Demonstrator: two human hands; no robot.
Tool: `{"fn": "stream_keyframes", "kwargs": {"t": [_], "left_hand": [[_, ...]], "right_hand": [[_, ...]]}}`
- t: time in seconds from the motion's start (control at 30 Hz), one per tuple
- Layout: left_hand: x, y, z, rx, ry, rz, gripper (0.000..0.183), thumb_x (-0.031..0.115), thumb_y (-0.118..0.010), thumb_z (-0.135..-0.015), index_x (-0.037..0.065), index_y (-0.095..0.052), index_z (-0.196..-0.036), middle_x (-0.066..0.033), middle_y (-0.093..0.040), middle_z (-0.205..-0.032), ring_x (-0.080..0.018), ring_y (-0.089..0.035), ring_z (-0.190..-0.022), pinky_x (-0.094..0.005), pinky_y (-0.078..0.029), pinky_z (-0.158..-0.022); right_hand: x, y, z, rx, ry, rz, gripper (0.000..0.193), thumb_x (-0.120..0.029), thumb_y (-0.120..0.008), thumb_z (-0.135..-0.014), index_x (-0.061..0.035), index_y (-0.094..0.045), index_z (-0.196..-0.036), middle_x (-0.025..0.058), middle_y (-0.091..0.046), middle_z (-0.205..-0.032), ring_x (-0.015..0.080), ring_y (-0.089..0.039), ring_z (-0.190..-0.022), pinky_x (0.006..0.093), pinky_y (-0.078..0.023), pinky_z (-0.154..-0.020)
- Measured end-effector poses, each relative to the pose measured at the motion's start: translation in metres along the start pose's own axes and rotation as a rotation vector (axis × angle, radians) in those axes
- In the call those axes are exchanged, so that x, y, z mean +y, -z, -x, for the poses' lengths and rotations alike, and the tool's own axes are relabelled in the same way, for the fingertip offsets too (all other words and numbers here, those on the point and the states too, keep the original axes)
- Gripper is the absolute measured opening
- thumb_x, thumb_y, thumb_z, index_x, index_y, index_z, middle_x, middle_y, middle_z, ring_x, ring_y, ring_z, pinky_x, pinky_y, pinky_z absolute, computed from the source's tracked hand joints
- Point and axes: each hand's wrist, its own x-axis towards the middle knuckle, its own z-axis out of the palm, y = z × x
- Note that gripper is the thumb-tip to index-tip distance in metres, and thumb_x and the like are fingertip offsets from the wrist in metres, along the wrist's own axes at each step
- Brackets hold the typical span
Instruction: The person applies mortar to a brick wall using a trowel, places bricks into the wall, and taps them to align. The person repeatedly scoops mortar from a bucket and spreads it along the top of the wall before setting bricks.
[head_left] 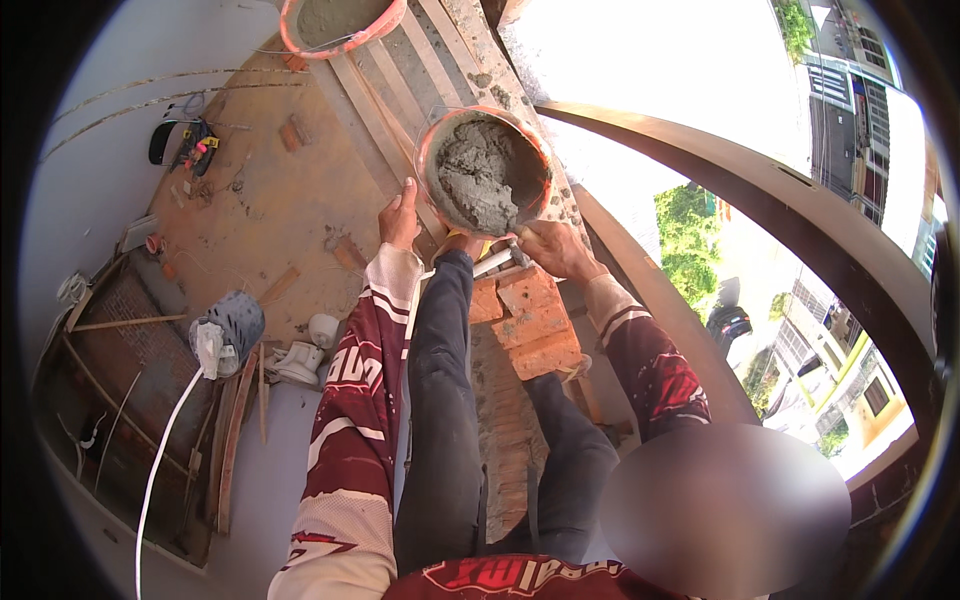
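An orange-rimmed bucket with grey wet mortar in it stands on the wooden planks ahead of me. My right hand is closed at the bucket's near right rim. My left hand is beside the bucket's left side, a finger stretched upward and apart from the rim; its other fingers are partly hidden. Orange bricks are stacked just below my right hand, between my legs. Close to that hand lies a pale bar-shaped thing, whose kind I cannot make out.
A second mortar bucket stands farther off on the planks. At right, a curved-looking frame borders an opening to the outside. Far below left are a dusty floor, a dark bucket and loose boards.
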Motion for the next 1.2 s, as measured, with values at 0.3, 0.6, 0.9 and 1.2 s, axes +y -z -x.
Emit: {"fn": "stream_keyframes", "kwargs": {"t": [0.3,0.6,0.9,1.2], "left_hand": [[-0.147,0.096,0.172,0.042,-0.034,-0.252,0.051,0.058,-0.067,-0.092,0.007,-0.067,-0.086,-0.0003,-0.057,-0.08,-0.0137,-0.051,-0.072,-0.0347,-0.043,-0.064],[-0.108,0.1,0.397,-0.565,0.016,-0.273,0.102,0.074,-0.066,-0.084,-0.005,-0.05,-0.146,-0.0154,-0.051,-0.149,-0.0266,-0.051,-0.132,-0.035,-0.04,-0.112],[-0.062,0.077,0.371,-0.561,-0.404,-1.134,0.083,0.058,-0.076,-0.082,0.005,-0.054,-0.142,-0.0234,-0.063,-0.135,-0.0368,-0.06,-0.126,-0.0426,-0.047,-0.105],[-0.021,0.08,0.366,-0.546,-0.605,-1.49,0.077,0.053,-0.077,-0.08,0.008,-0.055,-0.139,-0.0223,-0.065,-0.131,-0.0364,-0.062,-0.124,-0.0448,-0.049,-0.102]], "right_hand": [[-0.119,0.048,0.144,0.088,0.038,-0.031,0.03,-0.029,-0.064,-0.095,-0.0005,-0.071,-0.103,0.017,-0.068,-0.082,0.0233,-0.064,-0.077,0.0402,-0.051,-0.074],[-0.286,0.129,0.431,0.194,0.175,0.137,0.041,-0.037,-0.06,-0.091,-0.0023,-0.069,-0.11,0.0186,-0.07,-0.1,0.0346,-0.067,-0.092,0.0445,-0.051,-0.084],[-0.387,0.204,0.704,0.307,0.181,0.012,0.037,-0.037,-0.056,-0.101,-0.001,-0.067,-0.101,0.0032,-0.061,-0.08,0.0121,-0.057,-0.074,0.0307,-0.048,-0.065],[-0.401,0.247,0.862,1.051,0.115,0.262,0.05,-0.047,-0.053,-0.105,-0.0022,-0.067,-0.088,-0.0017,-0.057,-0.067,0.0072,-0.054,-0.059,0.0294,-0.045,-0.054]]}}
